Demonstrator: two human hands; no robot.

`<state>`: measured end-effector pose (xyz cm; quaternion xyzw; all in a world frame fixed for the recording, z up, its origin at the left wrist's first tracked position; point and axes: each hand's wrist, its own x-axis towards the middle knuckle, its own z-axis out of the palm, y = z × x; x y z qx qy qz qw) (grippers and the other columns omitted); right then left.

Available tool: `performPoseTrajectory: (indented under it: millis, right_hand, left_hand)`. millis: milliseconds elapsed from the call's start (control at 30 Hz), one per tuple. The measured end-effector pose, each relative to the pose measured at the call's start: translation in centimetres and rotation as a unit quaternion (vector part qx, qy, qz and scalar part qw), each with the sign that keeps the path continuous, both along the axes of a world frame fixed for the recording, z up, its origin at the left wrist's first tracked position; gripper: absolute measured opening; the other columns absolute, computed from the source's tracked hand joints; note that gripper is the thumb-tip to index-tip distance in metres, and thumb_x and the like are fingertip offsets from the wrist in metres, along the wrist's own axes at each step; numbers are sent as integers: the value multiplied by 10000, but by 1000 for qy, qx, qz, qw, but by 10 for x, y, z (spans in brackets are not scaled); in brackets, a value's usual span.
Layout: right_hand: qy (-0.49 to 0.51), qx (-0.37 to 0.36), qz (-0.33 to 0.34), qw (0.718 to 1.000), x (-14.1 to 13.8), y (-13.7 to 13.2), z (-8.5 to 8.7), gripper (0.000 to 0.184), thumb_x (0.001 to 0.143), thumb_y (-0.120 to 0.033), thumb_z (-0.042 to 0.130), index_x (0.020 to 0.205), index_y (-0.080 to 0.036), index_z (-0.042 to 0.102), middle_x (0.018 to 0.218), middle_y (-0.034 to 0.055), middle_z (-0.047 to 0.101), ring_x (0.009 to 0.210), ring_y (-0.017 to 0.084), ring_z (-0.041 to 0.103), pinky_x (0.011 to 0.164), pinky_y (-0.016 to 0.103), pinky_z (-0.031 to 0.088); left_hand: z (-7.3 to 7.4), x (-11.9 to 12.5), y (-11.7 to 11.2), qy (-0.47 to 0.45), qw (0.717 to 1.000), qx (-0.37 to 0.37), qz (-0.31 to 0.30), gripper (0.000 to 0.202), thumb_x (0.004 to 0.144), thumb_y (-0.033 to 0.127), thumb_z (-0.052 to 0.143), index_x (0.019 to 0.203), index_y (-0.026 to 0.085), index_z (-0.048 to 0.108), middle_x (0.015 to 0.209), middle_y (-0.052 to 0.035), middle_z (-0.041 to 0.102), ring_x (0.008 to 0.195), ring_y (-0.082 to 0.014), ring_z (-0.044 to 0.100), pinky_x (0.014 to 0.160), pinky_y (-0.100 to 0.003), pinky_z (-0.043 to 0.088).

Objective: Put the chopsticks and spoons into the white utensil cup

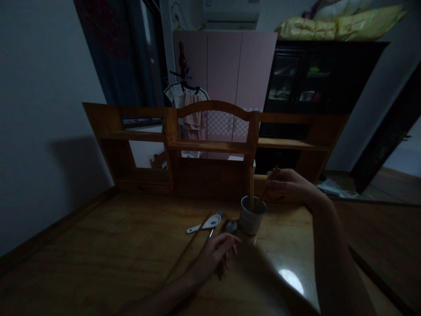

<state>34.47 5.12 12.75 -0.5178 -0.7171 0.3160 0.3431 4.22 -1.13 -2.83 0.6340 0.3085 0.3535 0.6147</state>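
Observation:
My right hand [289, 181] pinches the upper end of a wooden chopstick [263, 195], whose lower end is inside a pale cup [251, 221]. Another chopstick [251, 188] stands upright in the cup. Lower down, my left hand [215, 252] hovers over or rests on the table, fingers loosely stretched towards the right and apparently holding nothing. Just beyond it lie a white spoon with a blue pattern [213, 221], a long thin stick like a chopstick [187, 246] and a shiny metal utensil, partly hidden by the hand. A dark, rounded spoon-like piece [231, 226] lies beside the cup.
The wooden table [115, 245] has a shelf unit [210, 147] along its far edge. A wall [49, 109] borders the left side. Behind are a pink wardrobe [223, 70], a clothes stand and a dark cabinet [315, 79]. Light is dim, with a bright reflection on the tabletop.

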Motion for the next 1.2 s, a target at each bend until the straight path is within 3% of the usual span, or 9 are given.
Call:
performPoseTrajectory:
  millis: [467,700,1200]
  right_hand:
    - [14,-61,-4,998,-10,12,-11,385,742,-491,728,832,-130,631,773,73,695,723,218,681,674,311,563]
    - [-4,-50,6,999,-12,12,-13,422,760,-536,684,890,-136,652,864,68,696,802,221,669,730,311,540]
    - [-14,-35,-16,999,-11,16,-17,391,734,-503,722,869,-141,663,824,64,700,761,223,661,678,305,533]
  left_hand:
    - [5,0,-2,15,1000,3,5,447,922,516,444,991,146,684,812,-30,614,538,-77,519,482,-187,375]
    - [4,0,-2,26,999,27,4,461,921,518,440,950,135,694,824,-35,614,544,-78,514,510,-201,381]
    - [3,0,-2,29,999,36,7,441,918,506,463,916,128,689,836,-37,612,560,-79,520,539,-200,395]
